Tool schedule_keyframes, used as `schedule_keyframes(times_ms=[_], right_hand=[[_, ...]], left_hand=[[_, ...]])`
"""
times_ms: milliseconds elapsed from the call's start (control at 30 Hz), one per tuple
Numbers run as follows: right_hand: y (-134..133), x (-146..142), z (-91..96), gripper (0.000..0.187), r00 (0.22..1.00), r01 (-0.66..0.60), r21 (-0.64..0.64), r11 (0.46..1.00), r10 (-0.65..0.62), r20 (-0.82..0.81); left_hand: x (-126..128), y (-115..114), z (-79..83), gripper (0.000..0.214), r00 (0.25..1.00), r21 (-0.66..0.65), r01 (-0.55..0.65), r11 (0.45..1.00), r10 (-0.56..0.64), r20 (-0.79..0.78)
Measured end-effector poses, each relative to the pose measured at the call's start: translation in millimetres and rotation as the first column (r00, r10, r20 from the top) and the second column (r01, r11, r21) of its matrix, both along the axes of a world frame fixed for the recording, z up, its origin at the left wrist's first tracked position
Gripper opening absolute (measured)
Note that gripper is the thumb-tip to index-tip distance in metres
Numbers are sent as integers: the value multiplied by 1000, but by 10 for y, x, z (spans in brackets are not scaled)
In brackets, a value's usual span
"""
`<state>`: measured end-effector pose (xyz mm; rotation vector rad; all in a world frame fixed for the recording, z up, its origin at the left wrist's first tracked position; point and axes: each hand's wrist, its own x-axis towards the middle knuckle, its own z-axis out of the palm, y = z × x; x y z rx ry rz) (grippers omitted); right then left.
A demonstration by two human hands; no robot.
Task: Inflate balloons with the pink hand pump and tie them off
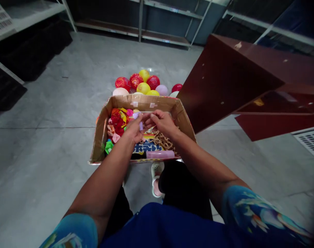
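Over the cardboard box (105,119), left hand (133,130) and right hand (162,123) meet, fingers pinching a small purple balloon (140,125), mostly hidden between them, above the box's middle; loose balloons (117,124) fill its left side.

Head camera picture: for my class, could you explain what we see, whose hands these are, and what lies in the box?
The camera sits on a person's head, looking down at their own two bare arms. The left hand and right hand meet over an open cardboard box, pinching a small lilac balloon between them. In the box lie uninflated balloons, a coil of twine and a pink pump. Blown-up balloons sit on the floor beyond it.
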<state>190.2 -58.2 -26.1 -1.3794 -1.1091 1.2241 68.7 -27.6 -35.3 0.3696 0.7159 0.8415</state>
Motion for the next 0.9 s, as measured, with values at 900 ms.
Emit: schedule_keyframes(times_ms=[900], right_hand=[[-239,1079,-60,44,616,-491,-246,835,533,580]], left_hand=[[-405,255,230,22,951,-65,-273,960,279,136]])
